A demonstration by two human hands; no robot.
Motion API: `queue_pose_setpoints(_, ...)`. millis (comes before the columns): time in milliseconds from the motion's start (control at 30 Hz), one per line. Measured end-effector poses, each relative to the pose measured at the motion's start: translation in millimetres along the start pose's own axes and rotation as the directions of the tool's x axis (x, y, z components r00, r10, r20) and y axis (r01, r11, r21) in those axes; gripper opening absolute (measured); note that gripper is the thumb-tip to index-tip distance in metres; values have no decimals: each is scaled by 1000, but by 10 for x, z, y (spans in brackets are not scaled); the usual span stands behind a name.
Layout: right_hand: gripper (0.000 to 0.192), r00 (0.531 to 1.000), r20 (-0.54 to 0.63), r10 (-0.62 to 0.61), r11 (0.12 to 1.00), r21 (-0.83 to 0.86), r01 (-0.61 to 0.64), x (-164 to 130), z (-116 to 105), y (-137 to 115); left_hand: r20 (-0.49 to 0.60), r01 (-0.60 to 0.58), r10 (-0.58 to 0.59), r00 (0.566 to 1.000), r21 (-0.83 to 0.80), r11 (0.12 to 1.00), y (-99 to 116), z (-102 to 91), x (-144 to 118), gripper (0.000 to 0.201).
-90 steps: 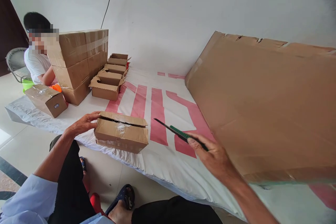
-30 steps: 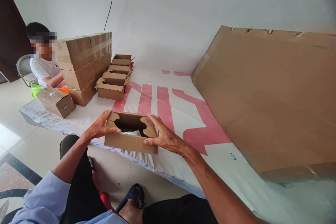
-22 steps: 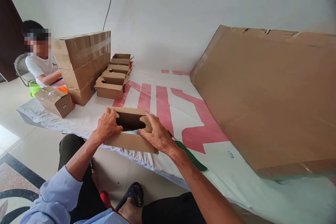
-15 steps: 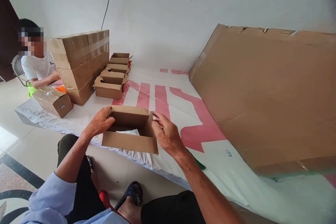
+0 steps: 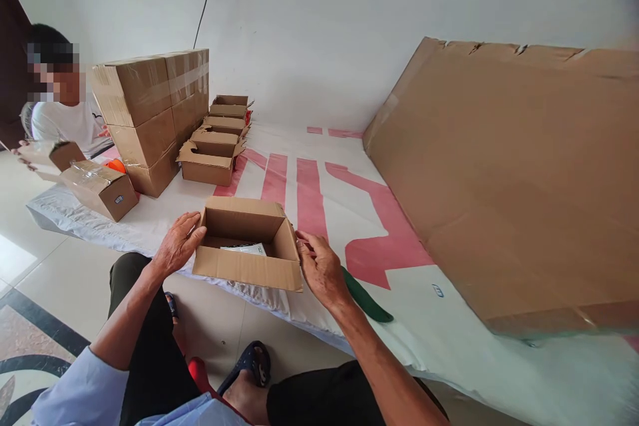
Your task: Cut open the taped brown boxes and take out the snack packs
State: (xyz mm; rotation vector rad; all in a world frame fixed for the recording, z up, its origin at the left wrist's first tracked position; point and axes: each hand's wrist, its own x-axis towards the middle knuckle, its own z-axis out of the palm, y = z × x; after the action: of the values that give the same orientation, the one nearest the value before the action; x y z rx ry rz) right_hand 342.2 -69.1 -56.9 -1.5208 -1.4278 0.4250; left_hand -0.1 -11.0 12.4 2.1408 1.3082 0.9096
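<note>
An open cardboard box (image 5: 247, 269) stands near the edge of the covered table in front of me. A white printed item (image 5: 249, 249), whose kind I cannot make out, lies on its bottom. My left hand (image 5: 177, 243) holds the box's left end, fingers along the outside near the top edge. At the opposite end, my right hand (image 5: 322, 266) has its fingers against the outer wall, partly hidden by the hand itself. The long front and back flaps are folded outward. A dark green curved shape (image 5: 369, 299) shows beside my right forearm.
Taped boxes (image 5: 150, 93) form a stack at the left, with one more taped box (image 5: 102, 190) before it. Several open boxes (image 5: 207, 170) line up beside the stack. A large cardboard sheet (image 5: 509, 180) leans at right. A person (image 5: 64, 123) sits far left, holding a box (image 5: 52, 158).
My hands have shifted from the box's upper corners to the outsides of its ends, and the end flaps no longer stand up. At far left, the other person has raised a box into view.
</note>
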Motion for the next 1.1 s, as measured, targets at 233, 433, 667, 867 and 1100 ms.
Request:
queue_pose_setpoints(233, 38, 999, 6, -44, 999, 7, 44, -262, -65, -136, 70, -44, 50, 996, -90, 995, 245, 58, -306, 78)
queue_pose_setpoints(433, 38, 994, 9, -105, 992, -75, 106, -191, -189, -198, 46, -3, 5, 999, -41, 999, 171, 168, -408, 95)
queue_pose_setpoints(667, 33, 920, 135, -367, 853, -346, 391, 225, -329, -867, 85, -45, 44, 995, 2, 999, 180, 238, -286, 90)
queue_pose_setpoints(867, 28, 692, 718, -73, 835, -336, 436, 518, -63, -1276, 77, -37, 35, 996, 27, 999, 202, 236, -312, 89)
queue_pose_setpoints(1100, 35, 510, 836, 204, 737, -474, 482, 767, 314, -1172, 59, -45, 41, 997, 78, 996, 157, 243, -346, 94)
